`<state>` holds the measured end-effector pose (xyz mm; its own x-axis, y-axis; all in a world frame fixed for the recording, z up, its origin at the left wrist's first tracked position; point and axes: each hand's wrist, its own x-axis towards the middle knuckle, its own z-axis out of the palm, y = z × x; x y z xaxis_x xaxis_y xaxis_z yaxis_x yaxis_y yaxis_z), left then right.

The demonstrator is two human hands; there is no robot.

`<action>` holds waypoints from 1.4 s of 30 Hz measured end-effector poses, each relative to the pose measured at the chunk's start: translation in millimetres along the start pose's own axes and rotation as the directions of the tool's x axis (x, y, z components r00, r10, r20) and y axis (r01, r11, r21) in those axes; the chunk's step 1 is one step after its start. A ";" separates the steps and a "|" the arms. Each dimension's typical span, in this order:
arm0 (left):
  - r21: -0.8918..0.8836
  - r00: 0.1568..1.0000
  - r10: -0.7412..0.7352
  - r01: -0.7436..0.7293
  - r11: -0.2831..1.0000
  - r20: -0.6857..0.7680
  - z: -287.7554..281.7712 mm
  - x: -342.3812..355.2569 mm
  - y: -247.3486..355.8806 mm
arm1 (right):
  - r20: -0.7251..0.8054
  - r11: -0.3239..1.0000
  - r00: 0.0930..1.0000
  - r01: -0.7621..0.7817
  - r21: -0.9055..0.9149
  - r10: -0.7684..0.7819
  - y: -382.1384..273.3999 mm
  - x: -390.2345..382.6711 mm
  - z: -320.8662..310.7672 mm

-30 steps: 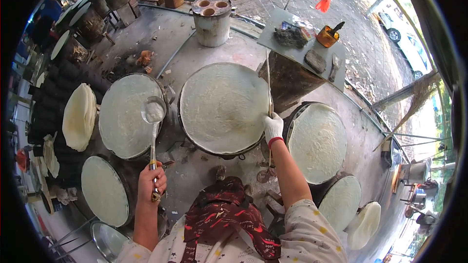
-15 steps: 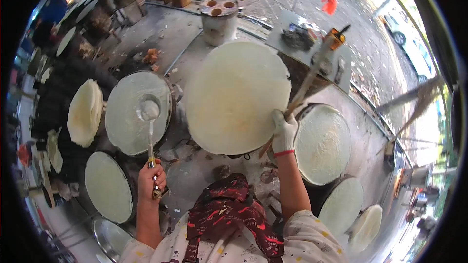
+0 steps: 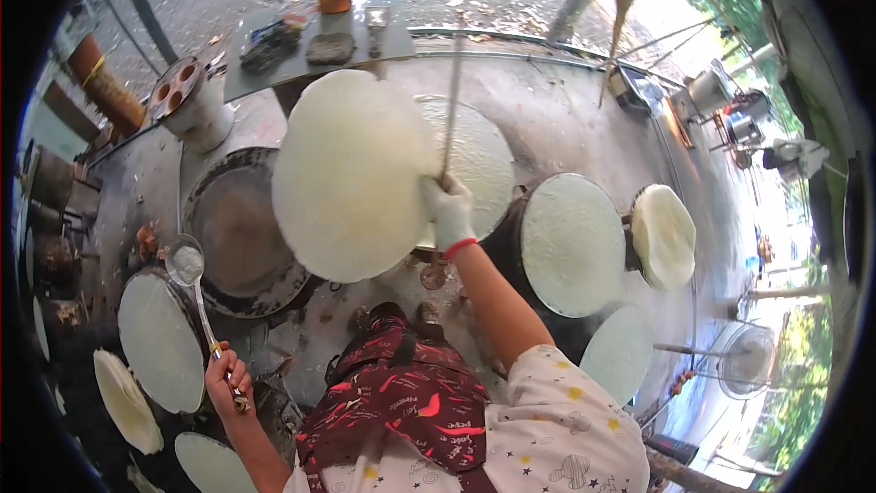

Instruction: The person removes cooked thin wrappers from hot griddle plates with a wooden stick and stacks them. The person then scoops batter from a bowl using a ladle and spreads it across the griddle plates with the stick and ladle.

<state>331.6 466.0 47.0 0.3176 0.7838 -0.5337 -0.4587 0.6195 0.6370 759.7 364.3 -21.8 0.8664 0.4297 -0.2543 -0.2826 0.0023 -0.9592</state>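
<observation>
My left hand (image 3: pixel 230 385) is closed around the handle of a metal ladle (image 3: pixel 203 297), whose bowl holds some white batter (image 3: pixel 188 264). My right hand (image 3: pixel 449 212), in a white glove with a red cuff, grips a long thin stick (image 3: pixel 453 100) that points away from me. A large, thin, round pancake (image 3: pixel 351 178) is up off the griddles, its right edge at the gloved fingers. How the fingers and the stick hold it cannot be made out. Left of the pancake lies a bare dark griddle (image 3: pixel 242 233); behind my right hand, batter covers another griddle (image 3: pixel 474 160).
More pale batter rounds lie on griddles at right (image 3: pixel 573 245) and left (image 3: pixel 162 342). Stacked pancakes stand at far right (image 3: pixel 664 237) and far left (image 3: pixel 128 400). Ahead are a small grey table (image 3: pixel 392 36) and a bucket with round holes (image 3: pixel 196 114).
My view has swung to the right. The pancake has come away from the middle griddle, which now shows dark and bare. The ladle has stayed in my left hand, the stick in my right.
</observation>
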 end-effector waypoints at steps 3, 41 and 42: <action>0.043 0.999 -0.046 0.045 0.998 0.028 37.6 -4.3 -25.2 | -0.231 1.000 0.973 -0.012 0.005 0.013 12.3 32.8 -92.2; 0.073 0.988 -0.109 0.117 0.990 -0.107 38.9 10.0 -8.6 | 0.448 -0.081 0.886 0.458 -0.885 0.120 18.1 97.9 124.7; 0.076 0.987 -0.117 0.126 0.989 -0.113 37.9 12.4 -6.5 | 0.422 -0.052 0.902 0.427 -0.903 0.089 15.9 98.1 122.6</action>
<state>370.0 473.3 57.3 0.2729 0.6962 -0.6639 -0.3505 0.7146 0.6054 789.8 517.2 -46.8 0.5832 0.7687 -0.2626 0.7563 -0.6318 -0.1698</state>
